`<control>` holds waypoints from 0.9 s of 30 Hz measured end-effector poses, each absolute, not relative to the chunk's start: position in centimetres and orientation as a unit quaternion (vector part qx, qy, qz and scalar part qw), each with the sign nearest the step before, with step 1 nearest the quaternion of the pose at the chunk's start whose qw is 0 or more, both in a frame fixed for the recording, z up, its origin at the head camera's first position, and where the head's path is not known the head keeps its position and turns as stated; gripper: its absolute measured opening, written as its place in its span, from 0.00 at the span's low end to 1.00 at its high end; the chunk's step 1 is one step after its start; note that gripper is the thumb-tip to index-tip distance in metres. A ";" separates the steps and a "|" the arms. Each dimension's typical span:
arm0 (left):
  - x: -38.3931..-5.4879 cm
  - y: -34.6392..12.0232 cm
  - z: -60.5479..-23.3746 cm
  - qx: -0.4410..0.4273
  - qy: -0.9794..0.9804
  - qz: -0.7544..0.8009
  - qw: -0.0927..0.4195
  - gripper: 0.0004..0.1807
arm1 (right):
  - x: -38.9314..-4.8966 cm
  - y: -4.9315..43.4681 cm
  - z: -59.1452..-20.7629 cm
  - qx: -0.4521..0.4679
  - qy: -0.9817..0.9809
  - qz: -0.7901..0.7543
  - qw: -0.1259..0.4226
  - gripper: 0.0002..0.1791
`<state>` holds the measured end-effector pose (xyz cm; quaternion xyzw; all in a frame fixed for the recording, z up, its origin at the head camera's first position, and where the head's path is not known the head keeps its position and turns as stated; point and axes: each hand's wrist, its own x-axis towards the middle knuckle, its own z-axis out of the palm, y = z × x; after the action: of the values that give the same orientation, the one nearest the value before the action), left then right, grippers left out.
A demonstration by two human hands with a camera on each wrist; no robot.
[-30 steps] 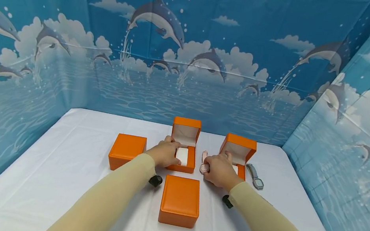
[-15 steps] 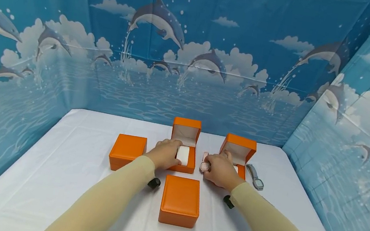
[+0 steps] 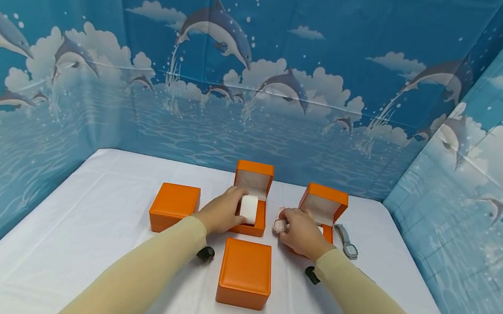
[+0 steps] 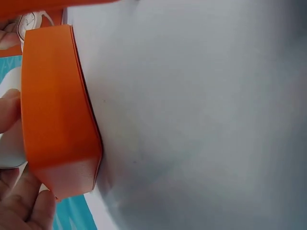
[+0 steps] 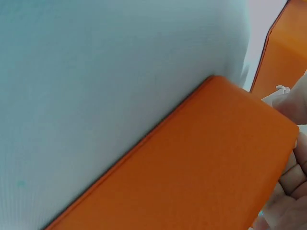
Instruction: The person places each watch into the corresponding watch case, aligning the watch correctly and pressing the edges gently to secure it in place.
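Note:
My left hand [image 3: 222,211] pinches a white watch cushion [image 3: 249,210] between thumb and fingers, raised a little in the open orange watch box [image 3: 254,180] at the back middle. That box's outer side hides part of the cushion [image 4: 10,146] in the left wrist view. In front of the right open watch box [image 3: 329,194], my right hand [image 3: 300,234] holds a pink wristwatch [image 3: 280,225], its dial showing beside the fingers. The right wrist view has the box's orange side [image 5: 192,158] covering much of that hand. Part of a white cushion [image 3: 320,230] shows in the right box.
A closed orange box [image 3: 174,208] stands left of my left hand. Another closed box [image 3: 246,273] sits nearer, between my forearms. One grey wristwatch [image 3: 347,242] lies right of the right open box. A dolphin-print curtain [image 3: 254,136] backs the white-covered table [image 3: 92,209].
My left hand has closed in on the white cushion and lifted it slightly within its box. The pink watch has been raised and tilted a little by my right hand.

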<state>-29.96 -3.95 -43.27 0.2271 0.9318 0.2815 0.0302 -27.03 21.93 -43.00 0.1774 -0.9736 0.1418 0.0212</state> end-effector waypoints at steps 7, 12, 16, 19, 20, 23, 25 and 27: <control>-29.6 -4.4 -43.2 0.218 0.921 0.322 0.023 0.41 | -26.7 21.8 -42.4 0.148 -0.973 0.177 0.000 0.19; -29.3 -4.7 -43.0 0.213 0.917 0.337 0.009 0.41 | -26.6 21.7 -42.1 0.146 -0.970 0.197 0.007 0.19; -29.1 -4.8 -42.8 0.209 0.916 0.342 0.005 0.41 | -26.5 21.5 -41.6 0.148 -0.966 0.211 0.015 0.19; -28.8 -4.9 -42.4 0.217 0.912 0.348 0.008 0.41 | -26.4 21.3 -41.1 0.149 -0.964 0.221 0.020 0.20; -28.7 -5.0 -42.3 0.221 0.910 0.350 0.007 0.41 | -26.3 21.3 -40.9 0.147 -0.963 0.225 0.022 0.20; -28.5 -5.0 -41.9 0.233 0.905 0.357 0.007 0.41 | -26.1 21.0 -40.2 0.150 -0.960 0.233 0.029 0.21; -28.3 -5.1 -41.6 0.239 0.902 0.360 0.005 0.41 | -25.9 20.8 -39.8 0.153 -0.959 0.236 0.033 0.21; -28.2 -5.1 -41.4 0.246 0.899 0.364 0.004 0.41 | -25.8 20.6 -39.4 0.155 -0.957 0.240 0.037 0.22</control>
<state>-28.19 -5.13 -41.44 0.2457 0.8986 0.3636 0.0041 -25.76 20.62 -39.44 0.1552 -0.9574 0.2405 0.0372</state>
